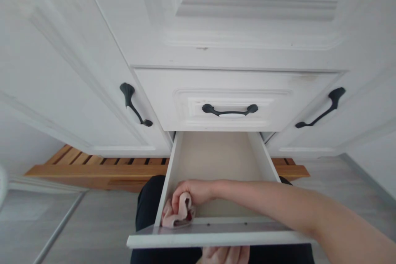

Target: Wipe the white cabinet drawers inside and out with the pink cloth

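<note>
A white drawer point(221, 161) is pulled out from the cabinet and nothing lies on its visible bottom. My right hand point(193, 193) reaches across it from the right, fingers closed around a pink cloth point(177, 215). The cloth is bunched in the front left corner of the drawer, touching its walls. Below the drawer's front panel my left hand point(225, 255) shows only in part, its fingers curled at the outer side of the panel. What those fingers grip is hidden.
Above is a closed drawer with a dark handle point(230, 111). Cabinet doors with dark handles point(134, 105) flank it on both sides. A slatted wooden bench or rack point(99, 171) runs low behind the open drawer. My dark-clothed legs are beneath the drawer.
</note>
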The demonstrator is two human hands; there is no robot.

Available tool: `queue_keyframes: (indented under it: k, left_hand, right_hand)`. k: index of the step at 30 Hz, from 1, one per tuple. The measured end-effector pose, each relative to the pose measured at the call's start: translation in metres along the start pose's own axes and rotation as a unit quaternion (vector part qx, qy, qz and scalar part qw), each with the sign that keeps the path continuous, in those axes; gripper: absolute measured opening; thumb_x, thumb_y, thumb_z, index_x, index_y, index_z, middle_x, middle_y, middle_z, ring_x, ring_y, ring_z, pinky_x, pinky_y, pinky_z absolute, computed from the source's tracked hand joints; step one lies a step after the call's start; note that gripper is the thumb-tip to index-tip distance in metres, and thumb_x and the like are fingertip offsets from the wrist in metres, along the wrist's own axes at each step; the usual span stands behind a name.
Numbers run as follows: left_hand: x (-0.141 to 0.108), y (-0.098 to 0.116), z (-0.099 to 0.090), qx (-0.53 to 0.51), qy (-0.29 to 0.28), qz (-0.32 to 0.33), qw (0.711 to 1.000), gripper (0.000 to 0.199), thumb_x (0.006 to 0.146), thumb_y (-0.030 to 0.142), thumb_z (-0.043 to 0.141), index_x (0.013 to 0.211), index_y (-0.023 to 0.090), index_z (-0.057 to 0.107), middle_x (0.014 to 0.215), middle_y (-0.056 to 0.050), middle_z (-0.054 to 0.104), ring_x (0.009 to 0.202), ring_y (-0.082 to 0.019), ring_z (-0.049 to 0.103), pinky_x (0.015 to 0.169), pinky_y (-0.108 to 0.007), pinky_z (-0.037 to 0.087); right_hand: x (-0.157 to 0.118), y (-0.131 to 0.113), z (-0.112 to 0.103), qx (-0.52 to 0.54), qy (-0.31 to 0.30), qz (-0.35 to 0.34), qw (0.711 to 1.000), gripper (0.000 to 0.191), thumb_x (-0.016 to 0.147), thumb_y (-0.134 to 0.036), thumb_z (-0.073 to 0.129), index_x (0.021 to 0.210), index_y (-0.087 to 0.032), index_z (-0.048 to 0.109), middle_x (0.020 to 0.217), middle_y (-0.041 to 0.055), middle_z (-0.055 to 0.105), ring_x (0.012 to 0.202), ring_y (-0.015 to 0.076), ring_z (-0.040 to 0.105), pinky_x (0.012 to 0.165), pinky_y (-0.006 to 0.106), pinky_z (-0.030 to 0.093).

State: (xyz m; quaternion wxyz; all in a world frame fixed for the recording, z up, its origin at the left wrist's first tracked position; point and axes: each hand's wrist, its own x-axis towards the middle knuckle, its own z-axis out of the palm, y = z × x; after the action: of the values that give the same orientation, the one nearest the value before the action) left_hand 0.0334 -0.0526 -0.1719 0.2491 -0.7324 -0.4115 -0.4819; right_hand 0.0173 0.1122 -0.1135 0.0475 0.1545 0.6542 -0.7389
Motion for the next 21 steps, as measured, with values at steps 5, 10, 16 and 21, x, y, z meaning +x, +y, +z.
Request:
queue_keyframes:
  k: [5,10,16,21]
  left_hand:
    - [-0.01,-0.001,-0.004,-0.019,-0.006,0.007,1.0,0.017,0.088,0.018,0.062,0.082,0.03,0.073,0.068,0.013,0.069,0.06,-0.005,0.056,0.066,-0.029,0.04]
    - [-0.017,-0.002,-0.004,-0.001,-0.059,0.046,0.997,0.011,0.076,0.031,0.077,0.086,0.031,0.073,0.075,0.012,0.071,0.062,-0.007,0.056,0.067,-0.029,0.044]
    - [-0.019,0.002,-0.004,-0.01,-0.041,0.013,0.999,0.013,0.083,0.021,0.067,0.087,0.031,0.075,0.076,0.01,0.072,0.066,-0.006,0.057,0.067,-0.026,0.045]
    - [-0.004,-0.002,-0.005,-0.014,0.002,-0.003,1.0,0.014,0.081,0.019,0.069,0.084,0.032,0.075,0.081,0.009,0.072,0.07,-0.006,0.056,0.078,-0.023,0.048]
  right_hand:
    - [-0.013,0.005,-0.003,-0.042,-0.025,0.105,0.993,0.027,0.063,0.005,0.048,0.078,-0.012,0.063,0.07,-0.0044,0.061,0.066,0.0079,0.058,0.066,0.019,0.049]
    - [-0.107,0.012,-0.031,-0.145,-0.023,0.234,0.961,0.029,0.06,0.002,0.047,0.077,-0.015,0.064,0.062,-0.0069,0.055,0.056,0.0079,0.05,0.057,0.018,0.042]
    - [-0.188,0.004,-0.031,-0.325,0.023,0.36,0.874,0.023,0.053,-0.001,0.054,0.063,-0.021,0.06,0.051,-0.0062,0.046,0.053,0.0146,0.05,0.061,0.027,0.04]
    - [-0.178,0.002,-0.029,-0.301,0.041,0.358,0.883,0.013,0.059,-0.011,0.062,0.069,-0.02,0.06,0.062,-0.0029,0.055,0.067,0.0176,0.057,0.067,0.029,0.044]
